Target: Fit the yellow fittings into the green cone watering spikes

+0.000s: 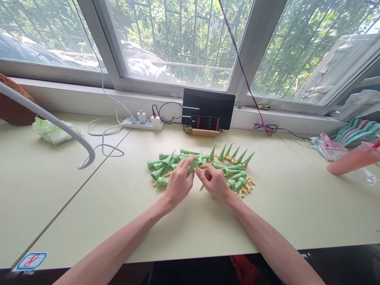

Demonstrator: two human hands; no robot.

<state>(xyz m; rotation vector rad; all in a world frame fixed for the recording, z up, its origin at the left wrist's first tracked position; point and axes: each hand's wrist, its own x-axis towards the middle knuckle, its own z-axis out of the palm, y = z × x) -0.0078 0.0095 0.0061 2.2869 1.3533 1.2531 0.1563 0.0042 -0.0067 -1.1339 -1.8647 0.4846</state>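
A heap of several green cone-shaped plastic spikes (231, 152) with small yellow parts (247, 186) lies mid-table. My left hand (178, 184) is closed in a pinch on one green spike (192, 164), held just above the heap. My right hand (215, 182) is closed too, its fingertips pinching a small yellow piece (199, 169) at the end of that same spike. Both hands meet at the heap's front middle.
A dark tablet (208, 107) and a phone on a stand (205, 123) sit by the window sill. A power strip (142, 123) with white cables lies at left, with a curved white lamp arm (59, 124) nearby. Another person's arm (353, 160) and pastel hangers (353, 132) are far right.
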